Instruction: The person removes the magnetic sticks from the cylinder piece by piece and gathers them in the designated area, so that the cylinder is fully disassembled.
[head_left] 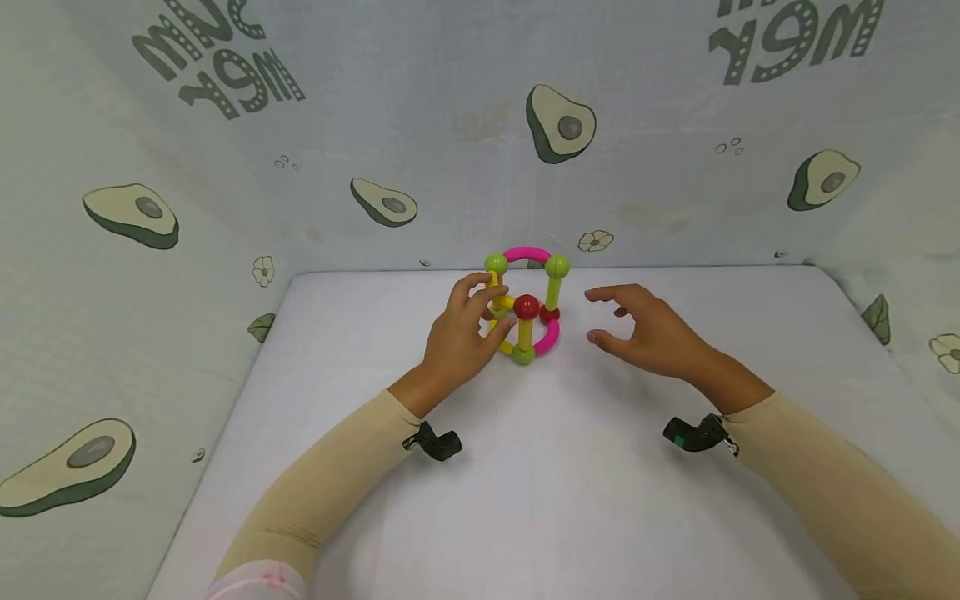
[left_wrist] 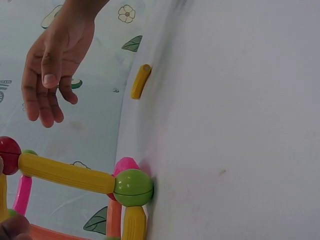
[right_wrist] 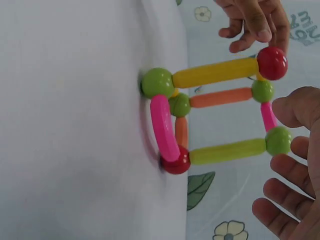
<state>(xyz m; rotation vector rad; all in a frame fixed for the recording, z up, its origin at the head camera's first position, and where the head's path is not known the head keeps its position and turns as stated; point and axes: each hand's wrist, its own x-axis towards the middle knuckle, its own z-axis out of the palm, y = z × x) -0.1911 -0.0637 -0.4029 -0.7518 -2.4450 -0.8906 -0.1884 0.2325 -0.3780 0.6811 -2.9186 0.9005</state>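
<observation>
Mirrored lettering [head_left: 238,71] — seemingly "SUMMER" — on backdrop [head_left: 465,158].

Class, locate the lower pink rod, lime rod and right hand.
Lower pink rod [right_wrist: 163,128]: right wrist view, its middle.
Lime rod [right_wrist: 228,151]: right wrist view, its middle.
Right hand [head_left: 660,331]: head view, its back.

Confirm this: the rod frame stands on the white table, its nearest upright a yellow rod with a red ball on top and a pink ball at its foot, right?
Not quite: the head view shows a green ball, not pink, at the foot of that yellow rod. The red ball is on top; the rod frame stands on the white table.
</observation>
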